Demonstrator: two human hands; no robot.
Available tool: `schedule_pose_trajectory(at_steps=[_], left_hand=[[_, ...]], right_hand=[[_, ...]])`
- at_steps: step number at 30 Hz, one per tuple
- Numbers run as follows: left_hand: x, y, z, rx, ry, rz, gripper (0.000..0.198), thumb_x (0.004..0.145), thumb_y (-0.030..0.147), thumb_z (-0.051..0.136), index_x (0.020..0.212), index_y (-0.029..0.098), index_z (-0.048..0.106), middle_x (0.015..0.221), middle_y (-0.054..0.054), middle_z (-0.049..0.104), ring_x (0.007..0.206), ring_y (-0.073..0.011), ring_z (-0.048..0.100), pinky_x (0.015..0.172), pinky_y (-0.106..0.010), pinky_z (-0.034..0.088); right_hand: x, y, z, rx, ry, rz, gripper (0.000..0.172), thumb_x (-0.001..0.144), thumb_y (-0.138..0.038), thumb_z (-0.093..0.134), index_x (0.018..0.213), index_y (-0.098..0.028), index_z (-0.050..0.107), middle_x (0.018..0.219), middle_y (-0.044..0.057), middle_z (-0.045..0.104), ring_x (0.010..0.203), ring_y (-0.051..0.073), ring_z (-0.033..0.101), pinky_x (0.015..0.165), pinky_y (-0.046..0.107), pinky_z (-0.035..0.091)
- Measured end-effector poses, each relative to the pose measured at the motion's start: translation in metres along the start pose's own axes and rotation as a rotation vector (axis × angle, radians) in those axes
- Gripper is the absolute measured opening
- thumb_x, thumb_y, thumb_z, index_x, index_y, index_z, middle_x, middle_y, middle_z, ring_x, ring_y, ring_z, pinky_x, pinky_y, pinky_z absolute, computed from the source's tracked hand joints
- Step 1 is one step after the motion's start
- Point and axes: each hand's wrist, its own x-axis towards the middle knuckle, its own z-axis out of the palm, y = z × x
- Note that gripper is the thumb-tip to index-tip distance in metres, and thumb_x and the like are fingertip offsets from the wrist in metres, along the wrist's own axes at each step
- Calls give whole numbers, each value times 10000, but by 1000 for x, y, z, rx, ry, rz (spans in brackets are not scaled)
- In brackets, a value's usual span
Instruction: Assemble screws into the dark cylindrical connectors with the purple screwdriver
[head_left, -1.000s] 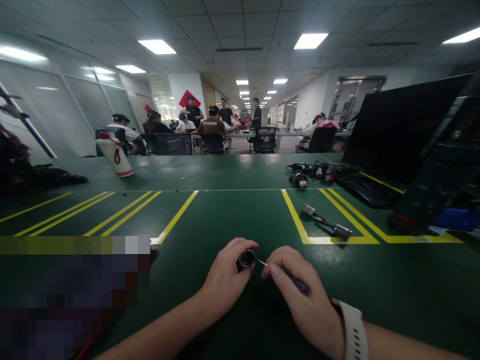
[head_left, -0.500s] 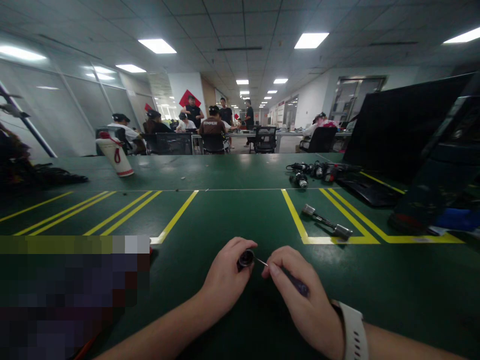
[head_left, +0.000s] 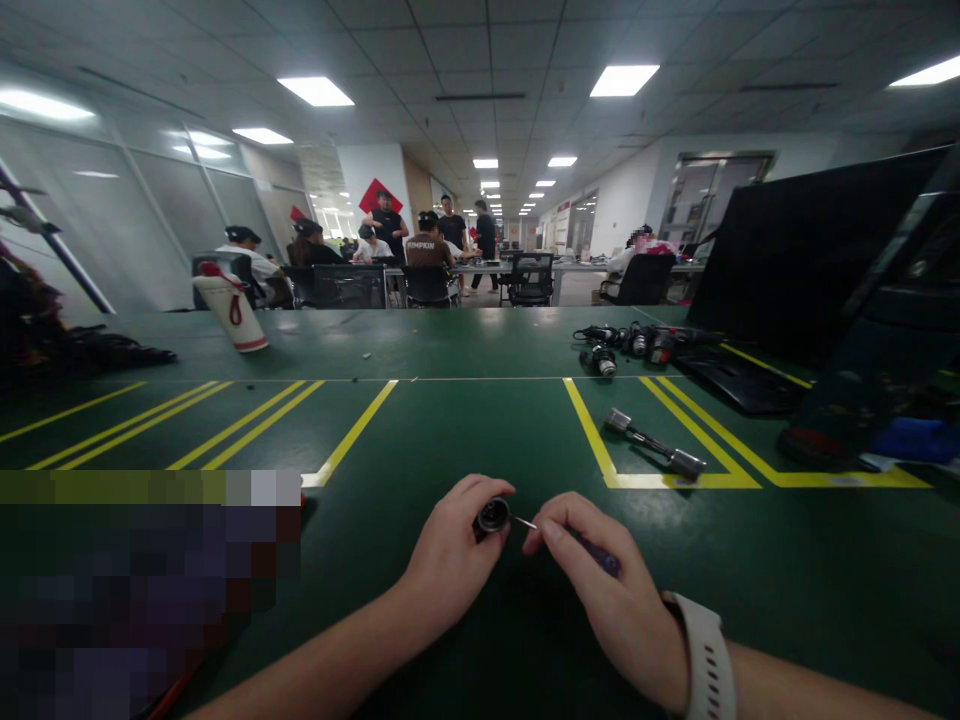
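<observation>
My left hand [head_left: 459,545] is closed around a round dark connector [head_left: 493,515], its open end turned towards me and pins faintly visible inside. Between the fingers of my right hand [head_left: 592,570] lies a screwdriver [head_left: 602,558] with a dark purple handle. Its thin metal shaft points left, with the tip close to the connector's rim; whether they touch I cannot tell. Both hands are above the green table [head_left: 450,430]. To the right of them, a short cable with a metal connector at each end [head_left: 652,445] rests across yellow tape.
Several cables with metal connectors [head_left: 604,358] lie farther back on the right, near a black monitor [head_left: 817,260]. A white cup [head_left: 232,312] stands at the far left. A pixelated patch [head_left: 135,590] covers the near left. People sit and stand beyond the table.
My hands have barely moved; the connector is tilted slightly, so more of its inside shows. In the background, a standing person has shifted left.
</observation>
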Motion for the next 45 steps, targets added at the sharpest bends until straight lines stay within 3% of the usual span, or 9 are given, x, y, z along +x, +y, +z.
schedule_pose_trajectory(at_steps=[4, 15, 26, 36, 45], left_hand=[[-1, -1, 0, 1, 11, -1, 332, 694, 19, 544, 950, 218, 618, 966, -19, 626, 906, -174, 595, 805, -307, 467], [-1, 1, 1, 37, 30, 2, 350, 689, 4, 533, 963, 203, 623, 958, -31, 622, 909, -179, 589, 814, -317, 467], [-1, -1, -1, 23, 51, -28, 300, 706, 60, 573, 960, 213, 619, 970, -28, 632, 908, -187, 599, 815, -340, 471], [-1, 0, 0, 12, 73, -23, 342, 683, 26, 561, 956, 217, 638, 961, -23, 639, 892, -181, 605, 801, -323, 483], [-1, -1, 0, 23, 102, -23, 296, 678, 61, 606, 926, 217, 645, 938, -23, 658, 876, -186, 618, 784, -317, 488]], right_hand=[[-1, 1, 0, -2, 9, -12, 257, 853, -282, 410, 683, -175, 570, 715, 44, 560, 728, 205, 536, 687, 355, 402], [-8, -1, 5, -162, 31, -225, 205, 856, -182, 399, 704, -174, 538, 741, 49, 539, 743, 199, 499, 678, 353, 387], [0, 1, 1, 0, 0, -3, 255, 856, -274, 412, 682, -179, 572, 726, 40, 570, 738, 199, 538, 689, 348, 406], [-7, -1, 4, -124, 10, -153, 208, 865, -218, 410, 710, -187, 545, 753, 43, 547, 732, 193, 512, 672, 340, 393], [-1, 2, 1, 16, -15, -18, 249, 859, -286, 408, 701, -179, 569, 733, 43, 556, 741, 206, 532, 695, 361, 403]])
